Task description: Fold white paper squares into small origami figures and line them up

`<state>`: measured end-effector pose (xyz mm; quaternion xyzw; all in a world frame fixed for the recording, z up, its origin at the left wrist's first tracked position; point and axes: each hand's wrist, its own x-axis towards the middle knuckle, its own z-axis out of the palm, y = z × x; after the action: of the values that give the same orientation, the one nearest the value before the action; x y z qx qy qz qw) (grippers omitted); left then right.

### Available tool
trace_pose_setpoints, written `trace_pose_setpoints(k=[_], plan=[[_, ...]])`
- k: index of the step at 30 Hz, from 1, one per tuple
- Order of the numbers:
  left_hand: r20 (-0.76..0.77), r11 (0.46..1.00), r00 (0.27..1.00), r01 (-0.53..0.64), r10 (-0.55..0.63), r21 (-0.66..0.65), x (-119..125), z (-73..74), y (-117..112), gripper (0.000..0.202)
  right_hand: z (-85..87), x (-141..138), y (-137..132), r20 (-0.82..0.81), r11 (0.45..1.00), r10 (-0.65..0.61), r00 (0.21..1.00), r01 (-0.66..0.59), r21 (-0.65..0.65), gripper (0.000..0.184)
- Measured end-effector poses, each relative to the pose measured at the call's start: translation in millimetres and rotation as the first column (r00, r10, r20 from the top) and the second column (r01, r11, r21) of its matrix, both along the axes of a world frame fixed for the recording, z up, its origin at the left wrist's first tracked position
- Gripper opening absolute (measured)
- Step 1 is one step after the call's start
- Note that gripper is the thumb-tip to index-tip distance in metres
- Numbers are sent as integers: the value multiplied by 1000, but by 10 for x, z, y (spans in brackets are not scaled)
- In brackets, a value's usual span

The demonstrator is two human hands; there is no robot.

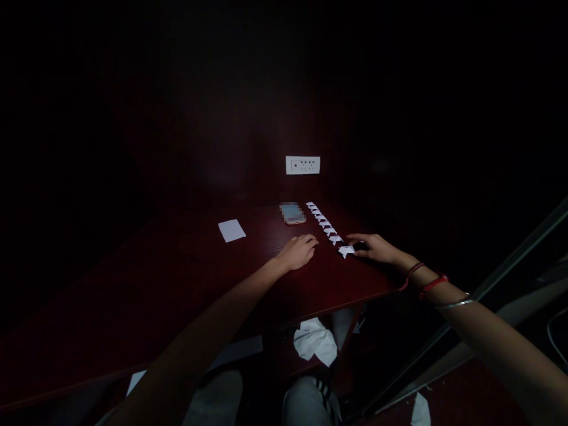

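My left hand (299, 252) rests on the dark red desk (186, 278), palm down, fingers loosely bent and nothing visible in them. To its right, a row of small folded white paper pieces (325, 225) runs from the back of the desk towards me. At the near end lies another folded paper piece (347, 251), with the thumb and fingers of my right hand (375, 247) at its right edge, seemingly pinching it. A phone (293, 214), its screen blurred, lies left of the row. Farther left is a flat white paper sheet (231, 230).
A white socket panel (302, 165) is on the dark wall behind the desk. Below the desk's front edge are crumpled white paper (315, 341) and my knees (306, 402). A paper scrap (420, 410) lies at lower right.
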<state>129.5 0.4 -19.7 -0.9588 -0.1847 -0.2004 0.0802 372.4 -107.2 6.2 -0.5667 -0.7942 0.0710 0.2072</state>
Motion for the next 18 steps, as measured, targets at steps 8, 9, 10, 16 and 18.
trace_pose_setpoints(k=[8,9,10,16,18], plan=[[-6,998,999,-53,53,-27,54,8,74,28,25,-24,83,-25,1000,14,1000,-15,-18,51],[7,998,999,-52,52,-43,59,-2,91,28,26,-20,87,-22,999,18,1000,-19,-29,52],[20,997,999,-45,47,-61,62,-12,106,27,25,-15,88,-17,999,23,1000,-23,-40,52],[26,990,1000,-10,14,-137,52,-35,143,26,17,-15,71,20,997,21,1000,-19,-70,51],[26,989,1000,-12,16,-151,45,-31,142,26,28,-25,69,32,996,15,999,-13,-86,52]])
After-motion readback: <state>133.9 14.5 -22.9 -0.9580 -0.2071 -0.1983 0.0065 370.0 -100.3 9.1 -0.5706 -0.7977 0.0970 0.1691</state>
